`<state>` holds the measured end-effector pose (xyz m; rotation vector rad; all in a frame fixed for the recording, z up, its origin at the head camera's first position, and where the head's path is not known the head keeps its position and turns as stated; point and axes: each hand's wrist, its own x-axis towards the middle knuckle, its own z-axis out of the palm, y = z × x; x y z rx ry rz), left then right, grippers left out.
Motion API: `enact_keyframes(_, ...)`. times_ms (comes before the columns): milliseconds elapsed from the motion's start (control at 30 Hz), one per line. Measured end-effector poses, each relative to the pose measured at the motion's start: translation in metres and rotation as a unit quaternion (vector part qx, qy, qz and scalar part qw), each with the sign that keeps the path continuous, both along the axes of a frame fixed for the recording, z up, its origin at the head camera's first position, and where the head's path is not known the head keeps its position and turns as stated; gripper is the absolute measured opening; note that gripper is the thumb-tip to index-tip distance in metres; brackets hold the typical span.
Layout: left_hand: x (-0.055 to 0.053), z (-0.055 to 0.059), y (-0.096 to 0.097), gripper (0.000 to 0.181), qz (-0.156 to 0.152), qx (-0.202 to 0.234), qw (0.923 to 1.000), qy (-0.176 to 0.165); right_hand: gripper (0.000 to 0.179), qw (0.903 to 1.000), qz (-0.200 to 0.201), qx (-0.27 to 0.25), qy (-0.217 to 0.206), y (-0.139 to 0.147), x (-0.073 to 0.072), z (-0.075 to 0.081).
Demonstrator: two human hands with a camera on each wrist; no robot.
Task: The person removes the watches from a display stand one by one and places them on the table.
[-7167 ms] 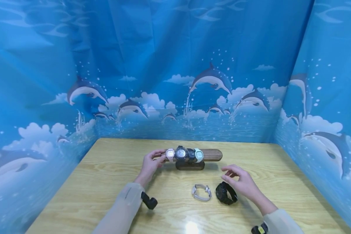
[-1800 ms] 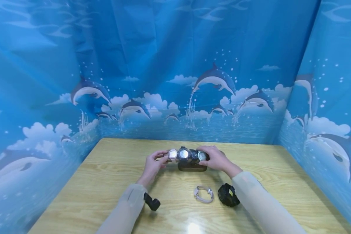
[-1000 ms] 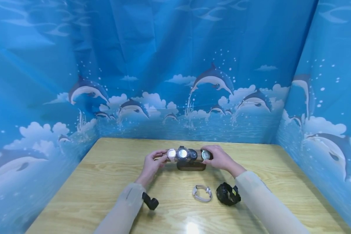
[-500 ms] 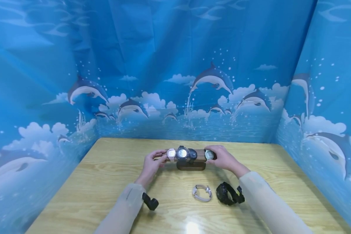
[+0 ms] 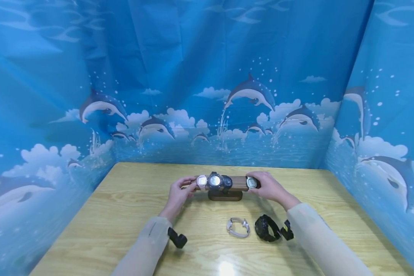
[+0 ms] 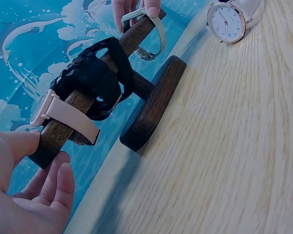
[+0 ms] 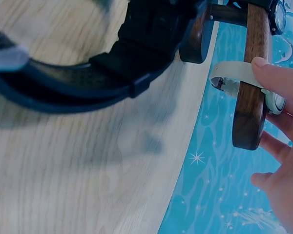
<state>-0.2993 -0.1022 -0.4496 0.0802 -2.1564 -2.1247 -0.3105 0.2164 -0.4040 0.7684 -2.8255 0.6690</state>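
Right hand pinches pale watch between bar's end and bare stretch.

Head view was bright; glare whitened the worktop at six o'clock. Wrist views were dimmer, bluish. In the left, the watch stand cast soft shadow toward seven o'clock; in the right, the near black strap at eleven o'clock looked soft.
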Motion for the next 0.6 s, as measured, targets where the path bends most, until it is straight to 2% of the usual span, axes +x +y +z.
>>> enact_keyframes(600,-0.0013,-0.0017,-0.0003,0.026,-0.001,0.008,1.0,0.006,0.054,1.0,0.001,-0.004,-0.009,0.0087,-0.0005,0.0003)
